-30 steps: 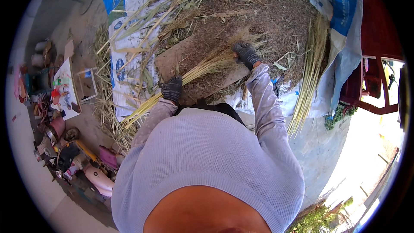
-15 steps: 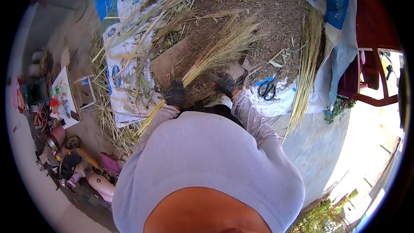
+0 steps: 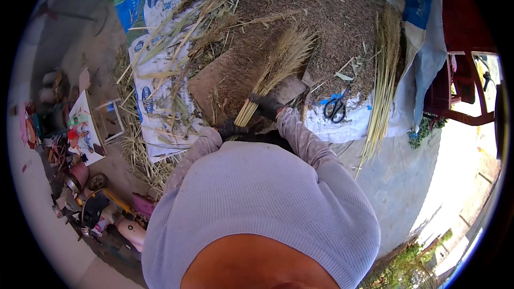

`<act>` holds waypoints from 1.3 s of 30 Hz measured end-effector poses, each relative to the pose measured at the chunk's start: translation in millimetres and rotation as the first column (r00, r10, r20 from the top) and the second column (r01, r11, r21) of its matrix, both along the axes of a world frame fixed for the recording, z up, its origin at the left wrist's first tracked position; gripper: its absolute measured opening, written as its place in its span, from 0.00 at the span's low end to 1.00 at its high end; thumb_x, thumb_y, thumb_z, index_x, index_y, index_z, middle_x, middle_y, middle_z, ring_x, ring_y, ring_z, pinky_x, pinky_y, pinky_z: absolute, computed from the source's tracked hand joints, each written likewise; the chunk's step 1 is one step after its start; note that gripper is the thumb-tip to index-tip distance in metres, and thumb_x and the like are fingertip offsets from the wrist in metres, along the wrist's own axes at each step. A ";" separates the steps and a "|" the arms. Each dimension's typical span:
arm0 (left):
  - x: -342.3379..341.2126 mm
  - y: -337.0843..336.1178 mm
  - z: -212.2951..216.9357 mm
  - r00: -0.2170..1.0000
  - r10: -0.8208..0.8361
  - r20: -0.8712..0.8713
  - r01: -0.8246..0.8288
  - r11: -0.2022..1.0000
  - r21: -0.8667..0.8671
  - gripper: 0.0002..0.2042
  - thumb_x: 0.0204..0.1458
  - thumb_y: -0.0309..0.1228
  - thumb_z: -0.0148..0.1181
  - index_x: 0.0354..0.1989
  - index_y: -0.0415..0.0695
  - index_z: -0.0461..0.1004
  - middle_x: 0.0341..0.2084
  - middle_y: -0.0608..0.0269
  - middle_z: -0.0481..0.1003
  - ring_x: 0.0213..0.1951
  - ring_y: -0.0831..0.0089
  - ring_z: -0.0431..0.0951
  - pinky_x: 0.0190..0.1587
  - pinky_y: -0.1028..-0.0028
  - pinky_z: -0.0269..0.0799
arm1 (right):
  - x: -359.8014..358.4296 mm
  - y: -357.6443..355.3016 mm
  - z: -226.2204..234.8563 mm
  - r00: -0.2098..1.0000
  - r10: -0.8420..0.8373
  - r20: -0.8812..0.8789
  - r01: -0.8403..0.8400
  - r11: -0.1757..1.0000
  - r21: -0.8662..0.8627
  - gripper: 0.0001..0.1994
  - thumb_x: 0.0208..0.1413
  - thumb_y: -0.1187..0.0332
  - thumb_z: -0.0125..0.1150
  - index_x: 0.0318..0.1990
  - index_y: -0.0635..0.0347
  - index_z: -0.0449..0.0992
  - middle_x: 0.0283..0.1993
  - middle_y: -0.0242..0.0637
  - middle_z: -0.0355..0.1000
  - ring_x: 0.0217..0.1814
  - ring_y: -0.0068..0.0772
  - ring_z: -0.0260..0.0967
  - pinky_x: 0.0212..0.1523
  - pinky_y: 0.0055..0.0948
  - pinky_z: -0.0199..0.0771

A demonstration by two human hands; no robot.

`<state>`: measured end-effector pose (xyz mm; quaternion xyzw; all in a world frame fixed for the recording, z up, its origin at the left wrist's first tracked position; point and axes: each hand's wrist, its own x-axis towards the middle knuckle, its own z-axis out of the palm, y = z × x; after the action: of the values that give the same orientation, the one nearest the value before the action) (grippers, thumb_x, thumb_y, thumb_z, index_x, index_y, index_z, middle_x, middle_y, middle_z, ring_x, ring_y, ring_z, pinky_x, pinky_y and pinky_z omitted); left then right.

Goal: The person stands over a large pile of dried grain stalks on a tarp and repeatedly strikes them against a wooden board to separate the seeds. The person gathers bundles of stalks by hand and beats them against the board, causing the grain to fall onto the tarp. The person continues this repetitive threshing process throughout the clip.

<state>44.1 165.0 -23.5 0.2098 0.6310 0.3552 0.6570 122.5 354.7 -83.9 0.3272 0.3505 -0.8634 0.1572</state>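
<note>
I hold a bundle [image 3: 273, 72] of dry yellow stalks in both gloved hands. My right hand [image 3: 266, 105] is closed around the stems a little above the cut ends; my left hand [image 3: 231, 129] grips the lowest part, close against my chest. The stems are straight, pale gold and packed tight where I hold them. Higher up they loosen and fan into a bushy, tan, feathery head that points away from me, tilted to the right. The head lies over a heap of brown chaff [image 3: 321, 32] spread on white and blue sacks [image 3: 155, 75]. More loose stalks [image 3: 383, 80] lie in a long sheaf at the right edge of the heap, well apart from my bundle. Scissors [image 3: 336, 108] with dark handles lie on the white sack just right of my right hand, not touching it.
</note>
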 end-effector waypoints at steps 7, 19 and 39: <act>-0.5 -1.2 -16.2 0.994 0.056 -0.090 -0.074 0.973 -0.219 0.27 0.42 0.56 0.57 0.32 0.39 0.74 0.19 0.57 0.72 0.24 0.68 0.72 0.29 0.68 0.66 | 37.7 62.2 52.9 0.937 -0.321 0.135 -0.123 0.058 0.991 0.24 0.39 0.54 0.63 0.40 0.63 0.70 0.33 0.50 0.70 0.35 0.50 0.69 0.39 0.41 0.67; -9.3 -6.4 -33.1 0.957 0.067 -0.282 -0.177 0.905 -0.387 0.29 0.42 0.58 0.54 0.33 0.39 0.74 0.21 0.54 0.73 0.26 0.64 0.72 0.30 0.66 0.66 | 15.7 141.3 40.6 0.831 -0.484 0.275 -0.165 0.257 0.952 0.18 0.45 0.56 0.54 0.38 0.60 0.73 0.34 0.54 0.71 0.39 0.55 0.69 0.40 0.43 0.69; -10.0 -0.6 -50.5 0.893 -0.060 -0.445 -0.226 0.796 -0.561 0.32 0.42 0.61 0.50 0.34 0.37 0.74 0.24 0.49 0.74 0.28 0.59 0.74 0.31 0.64 0.67 | 37.5 190.9 73.8 0.914 -0.054 0.402 -0.405 -0.104 0.908 0.19 0.51 0.51 0.45 0.41 0.54 0.72 0.31 0.48 0.72 0.34 0.48 0.70 0.37 0.45 0.67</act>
<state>34.0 164.4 -74.0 0.0374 0.8511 0.1095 0.5121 160.0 545.6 -10.2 0.4160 0.8784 -0.2329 0.0348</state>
